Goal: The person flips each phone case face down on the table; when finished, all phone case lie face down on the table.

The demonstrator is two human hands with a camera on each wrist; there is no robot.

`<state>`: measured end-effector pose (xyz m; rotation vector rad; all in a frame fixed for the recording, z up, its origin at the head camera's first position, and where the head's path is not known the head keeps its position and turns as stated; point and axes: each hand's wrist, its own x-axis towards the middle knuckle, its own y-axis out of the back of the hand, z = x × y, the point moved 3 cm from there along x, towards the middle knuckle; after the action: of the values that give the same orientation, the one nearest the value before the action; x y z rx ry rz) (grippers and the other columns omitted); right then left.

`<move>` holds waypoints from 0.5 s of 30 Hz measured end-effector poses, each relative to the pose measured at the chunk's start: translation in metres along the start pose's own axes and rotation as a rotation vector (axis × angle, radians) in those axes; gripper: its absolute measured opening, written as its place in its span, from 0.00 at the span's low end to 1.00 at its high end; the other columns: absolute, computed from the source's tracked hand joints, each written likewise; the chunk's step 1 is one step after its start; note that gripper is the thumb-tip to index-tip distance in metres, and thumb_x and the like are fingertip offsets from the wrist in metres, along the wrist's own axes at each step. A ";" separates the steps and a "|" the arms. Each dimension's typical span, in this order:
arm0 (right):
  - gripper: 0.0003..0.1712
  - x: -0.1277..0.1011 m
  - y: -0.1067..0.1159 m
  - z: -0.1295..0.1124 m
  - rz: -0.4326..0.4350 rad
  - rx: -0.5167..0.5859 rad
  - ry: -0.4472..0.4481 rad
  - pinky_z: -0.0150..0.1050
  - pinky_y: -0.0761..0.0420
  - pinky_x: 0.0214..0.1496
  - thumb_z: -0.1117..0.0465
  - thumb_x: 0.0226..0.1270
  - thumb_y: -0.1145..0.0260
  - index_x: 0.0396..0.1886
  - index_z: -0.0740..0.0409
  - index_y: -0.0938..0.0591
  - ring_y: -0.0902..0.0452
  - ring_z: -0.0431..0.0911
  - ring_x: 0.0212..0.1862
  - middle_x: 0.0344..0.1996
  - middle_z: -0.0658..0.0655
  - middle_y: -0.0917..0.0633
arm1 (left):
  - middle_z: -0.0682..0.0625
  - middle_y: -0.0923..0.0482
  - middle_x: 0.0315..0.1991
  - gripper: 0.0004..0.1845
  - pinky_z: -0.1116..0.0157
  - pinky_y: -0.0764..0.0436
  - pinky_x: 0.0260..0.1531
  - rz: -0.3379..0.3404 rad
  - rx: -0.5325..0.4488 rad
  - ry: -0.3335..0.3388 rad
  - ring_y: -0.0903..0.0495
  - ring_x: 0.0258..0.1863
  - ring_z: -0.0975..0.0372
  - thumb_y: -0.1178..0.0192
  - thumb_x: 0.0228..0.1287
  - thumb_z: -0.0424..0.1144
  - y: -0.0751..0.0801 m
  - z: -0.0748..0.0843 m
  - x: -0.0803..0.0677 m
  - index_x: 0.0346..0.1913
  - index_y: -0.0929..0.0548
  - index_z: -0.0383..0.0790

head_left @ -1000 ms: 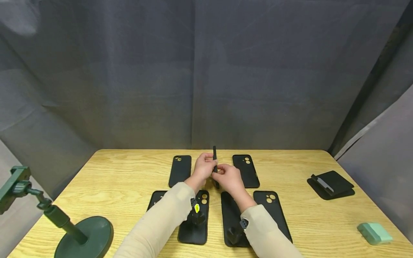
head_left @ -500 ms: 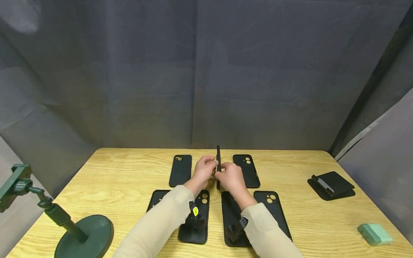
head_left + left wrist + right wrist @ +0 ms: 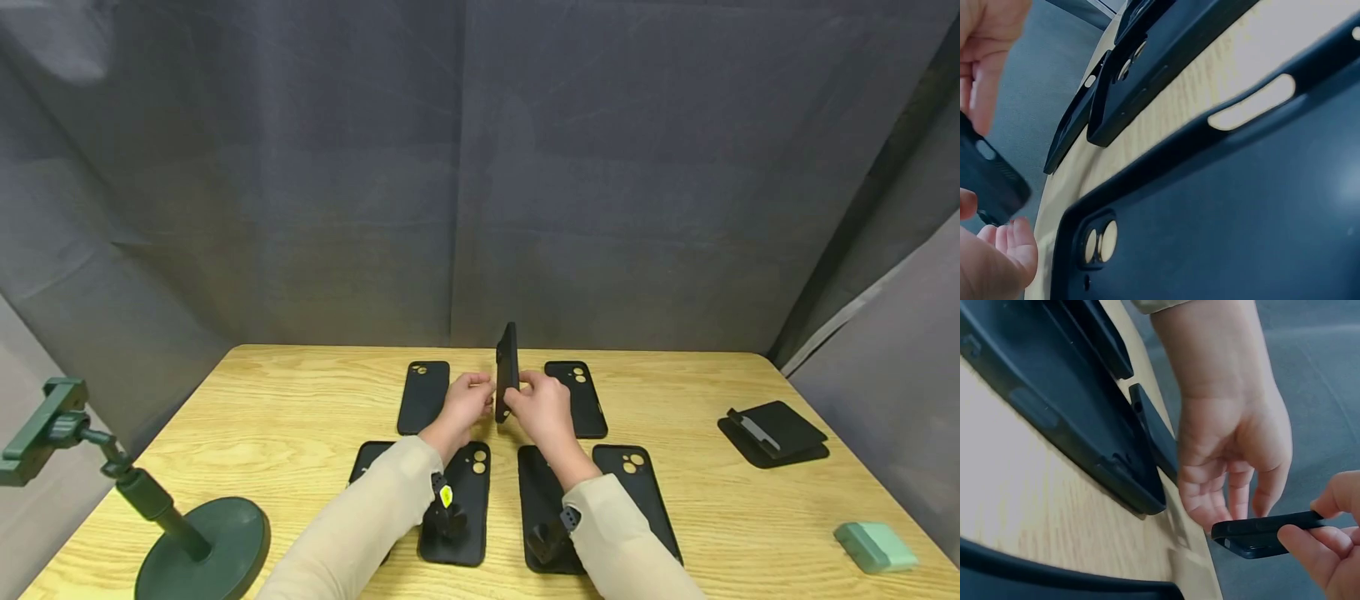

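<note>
I see a light wooden table (image 3: pixel 300 400) with a clear grain and rounded far corners, filling the lower part of my head view. Behind it hangs a dark grey fabric backdrop (image 3: pixel 480 167), creased, with a vertical seam near the middle. The cloth wraps round both sides; on the right a paler grey panel (image 3: pixel 900 333) slants down beside the table's edge. The light is soft and even, with faint shadows on the wood. No floor or window shows.

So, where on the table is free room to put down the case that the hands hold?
Bare wood lies between the green stand and the left cases, and between the right cases and the black holder. The middle is crowded.
</note>
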<state>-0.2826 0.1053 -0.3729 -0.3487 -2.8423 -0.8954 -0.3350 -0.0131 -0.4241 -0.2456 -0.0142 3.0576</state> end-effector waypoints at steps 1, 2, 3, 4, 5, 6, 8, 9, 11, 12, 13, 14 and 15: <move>0.19 0.000 0.001 -0.001 0.006 0.015 -0.001 0.33 0.33 0.19 0.63 0.54 0.39 0.46 0.65 0.19 0.26 0.42 0.19 0.19 0.55 0.16 | 0.46 0.27 0.37 0.17 0.60 0.24 0.40 -0.004 -0.001 0.007 0.26 0.35 0.59 0.49 0.67 0.35 0.000 -0.001 0.000 0.55 0.30 0.30; 0.19 0.000 0.002 -0.002 0.010 0.031 -0.001 0.33 0.32 0.20 0.63 0.55 0.39 0.47 0.65 0.19 0.25 0.42 0.20 0.21 0.55 0.16 | 0.45 0.26 0.39 0.16 0.60 0.24 0.40 -0.009 -0.006 0.014 0.25 0.37 0.58 0.50 0.67 0.35 0.000 -0.001 0.000 0.54 0.29 0.30; 0.19 0.000 0.002 -0.002 0.014 0.044 -0.003 0.33 0.32 0.20 0.63 0.55 0.39 0.47 0.65 0.19 0.23 0.43 0.22 0.22 0.56 0.15 | 0.44 0.25 0.41 0.15 0.60 0.24 0.40 -0.015 -0.010 0.021 0.24 0.38 0.57 0.50 0.67 0.35 -0.001 -0.001 -0.001 0.54 0.29 0.30; 0.19 0.000 0.003 -0.003 0.017 0.055 -0.004 0.33 0.32 0.21 0.63 0.55 0.39 0.47 0.65 0.20 0.22 0.43 0.23 0.23 0.57 0.15 | 0.43 0.25 0.42 0.15 0.61 0.24 0.40 -0.022 -0.018 0.027 0.24 0.40 0.57 0.51 0.68 0.35 -0.001 -0.002 0.000 0.53 0.29 0.31; 0.19 0.000 0.003 -0.004 0.019 0.064 -0.006 0.33 0.31 0.22 0.63 0.56 0.39 0.48 0.65 0.20 0.20 0.44 0.25 0.24 0.57 0.15 | 0.43 0.25 0.43 0.14 0.62 0.24 0.39 -0.030 -0.022 0.027 0.23 0.40 0.56 0.51 0.68 0.36 -0.001 -0.002 0.000 0.53 0.29 0.31; 0.19 0.000 0.003 -0.004 0.020 0.071 -0.007 0.33 0.31 0.22 0.63 0.56 0.39 0.48 0.65 0.20 0.19 0.44 0.26 0.24 0.57 0.15 | 0.42 0.25 0.44 0.14 0.62 0.24 0.38 -0.037 -0.033 0.030 0.23 0.40 0.56 0.52 0.69 0.36 -0.002 -0.002 -0.001 0.52 0.29 0.31; 0.20 0.001 0.003 -0.004 0.022 0.084 -0.009 0.33 0.30 0.22 0.62 0.56 0.39 0.49 0.65 0.20 0.18 0.45 0.27 0.25 0.58 0.14 | 0.42 0.25 0.43 0.13 0.64 0.25 0.36 -0.049 -0.057 0.035 0.23 0.39 0.57 0.54 0.70 0.36 -0.003 -0.001 -0.001 0.52 0.29 0.31; 0.20 0.001 0.003 -0.004 0.024 0.090 -0.010 0.33 0.30 0.22 0.62 0.57 0.39 0.49 0.65 0.20 0.18 0.46 0.27 0.26 0.58 0.14 | 0.42 0.25 0.43 0.13 0.64 0.25 0.36 -0.053 -0.068 0.037 0.23 0.38 0.58 0.54 0.70 0.36 -0.003 -0.001 0.000 0.52 0.29 0.31; 0.20 0.002 0.003 -0.004 0.025 0.096 -0.006 0.33 0.30 0.22 0.62 0.57 0.39 0.50 0.65 0.21 0.17 0.46 0.27 0.26 0.59 0.14 | 0.42 0.25 0.43 0.13 0.65 0.25 0.34 -0.058 -0.088 0.036 0.23 0.36 0.60 0.55 0.71 0.35 -0.004 -0.001 0.000 0.52 0.30 0.31; 0.20 0.002 0.003 -0.004 0.024 0.097 -0.007 0.33 0.30 0.22 0.62 0.57 0.39 0.50 0.65 0.21 0.17 0.46 0.27 0.26 0.59 0.14 | 0.42 0.25 0.43 0.13 0.66 0.25 0.33 -0.056 -0.100 0.038 0.24 0.35 0.60 0.55 0.71 0.35 -0.003 -0.001 0.001 0.53 0.30 0.31; 0.20 0.003 0.002 -0.003 0.023 0.102 -0.012 0.33 0.29 0.22 0.62 0.57 0.39 0.50 0.65 0.21 0.17 0.46 0.27 0.26 0.59 0.14 | 0.42 0.25 0.44 0.13 0.66 0.26 0.32 -0.052 -0.107 0.039 0.24 0.35 0.60 0.55 0.71 0.35 -0.003 -0.001 0.001 0.53 0.30 0.31; 0.20 0.003 0.002 -0.003 0.021 0.107 -0.019 0.33 0.29 0.22 0.62 0.57 0.39 0.50 0.65 0.21 0.17 0.46 0.27 0.27 0.59 0.14 | 0.41 0.25 0.44 0.14 0.67 0.26 0.31 -0.047 -0.112 0.040 0.24 0.34 0.61 0.55 0.70 0.35 -0.002 -0.002 0.002 0.53 0.31 0.31; 0.21 0.004 0.002 -0.002 0.020 0.107 -0.023 0.33 0.29 0.22 0.62 0.57 0.39 0.50 0.65 0.21 0.17 0.46 0.27 0.27 0.59 0.14 | 0.41 0.24 0.45 0.14 0.67 0.27 0.31 -0.041 -0.117 0.041 0.24 0.34 0.61 0.54 0.70 0.34 -0.002 -0.003 0.002 0.54 0.31 0.31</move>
<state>-0.2853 0.1065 -0.3697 -0.3750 -2.8877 -0.7365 -0.3365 -0.0114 -0.4269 -0.3109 -0.1932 3.0134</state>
